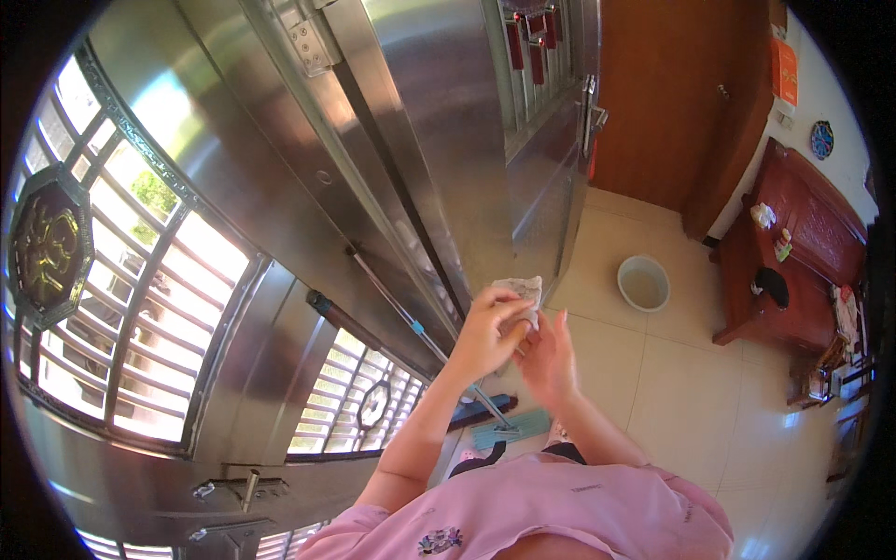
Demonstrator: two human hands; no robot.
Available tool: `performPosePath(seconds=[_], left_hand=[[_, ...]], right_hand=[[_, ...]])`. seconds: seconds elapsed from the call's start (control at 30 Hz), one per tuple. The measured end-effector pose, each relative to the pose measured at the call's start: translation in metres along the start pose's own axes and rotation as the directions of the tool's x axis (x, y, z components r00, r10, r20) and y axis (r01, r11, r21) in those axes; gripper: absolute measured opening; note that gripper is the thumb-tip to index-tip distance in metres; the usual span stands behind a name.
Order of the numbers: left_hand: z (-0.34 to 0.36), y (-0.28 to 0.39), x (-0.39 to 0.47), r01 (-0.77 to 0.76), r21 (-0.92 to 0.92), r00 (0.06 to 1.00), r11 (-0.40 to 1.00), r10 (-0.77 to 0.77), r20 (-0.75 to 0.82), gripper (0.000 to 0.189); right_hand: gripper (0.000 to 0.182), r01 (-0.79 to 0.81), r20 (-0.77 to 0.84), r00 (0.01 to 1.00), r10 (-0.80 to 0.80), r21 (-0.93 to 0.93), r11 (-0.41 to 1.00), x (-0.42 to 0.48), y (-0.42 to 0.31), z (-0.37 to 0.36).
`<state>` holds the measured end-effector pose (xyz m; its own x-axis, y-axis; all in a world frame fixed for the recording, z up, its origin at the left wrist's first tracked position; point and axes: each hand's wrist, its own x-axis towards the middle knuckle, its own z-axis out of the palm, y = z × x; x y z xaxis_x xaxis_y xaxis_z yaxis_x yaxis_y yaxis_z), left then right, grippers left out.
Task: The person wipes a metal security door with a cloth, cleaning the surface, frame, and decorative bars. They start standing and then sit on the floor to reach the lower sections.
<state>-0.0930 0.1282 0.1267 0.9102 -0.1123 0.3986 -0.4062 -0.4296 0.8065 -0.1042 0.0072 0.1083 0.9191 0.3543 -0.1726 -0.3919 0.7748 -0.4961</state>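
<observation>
My left hand [490, 336] grips a folded, light grey cloth [523, 288] between thumb and fingers, in front of a stainless steel door [455, 175]. My right hand [549, 357] is just to its right, its fingertips at the cloth's lower edge and its other fingers raised; whether it grips the cloth is hard to tell. The open door leaf [546, 196] with a handle and red trim stands beyond the hands.
A basin [643, 283] of cloudy water stands on the tiled floor. A flat mop [511, 428] and a broom [483, 411] lean by the door below my hands. A barred metal door [280, 301] is at left. A wooden bench [777, 280] with small items stands at right.
</observation>
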Motion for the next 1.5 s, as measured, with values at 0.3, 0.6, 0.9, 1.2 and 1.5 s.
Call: performPosePath(seconds=[0.3, 0.6, 0.9, 1.2, 1.5], left_hand=[[-0.008, 0.039, -0.012, -0.172, 0.373, 0.983, 0.912, 0.133, 0.13, 0.039], [-0.045, 0.018, -0.093, 0.286, 0.252, 0.957, 0.924, -0.291, -0.017, 0.037], [-0.054, -0.016, -0.156, 0.611, 0.24, 0.79, 0.755, -0.602, -0.117, 0.039], [-0.052, -0.01, -0.139, 0.602, 0.239, 0.797, 0.762, -0.59, -0.126, 0.041], [-0.045, -0.013, -0.152, 0.644, 0.263, 0.764, 0.718, -0.624, -0.167, 0.038]], right_hand=[[0.038, -0.006, 0.067, 0.998, 0.006, -0.001, 1.0, 0.066, -0.036, -0.003], [0.045, 0.737, 0.726, -0.075, -0.684, -0.422, -0.528, 0.144, -0.134, 0.205], [0.061, 0.883, 0.916, -0.106, -0.387, -0.092, -0.46, 0.207, -0.035, 0.107], [0.09, 0.812, 0.95, 0.22, -0.219, -0.303, -0.498, 0.195, 0.055, -0.051], [0.081, 0.796, 0.908, -0.266, -0.323, 0.019, -0.604, 0.168, -0.093, 0.218]])
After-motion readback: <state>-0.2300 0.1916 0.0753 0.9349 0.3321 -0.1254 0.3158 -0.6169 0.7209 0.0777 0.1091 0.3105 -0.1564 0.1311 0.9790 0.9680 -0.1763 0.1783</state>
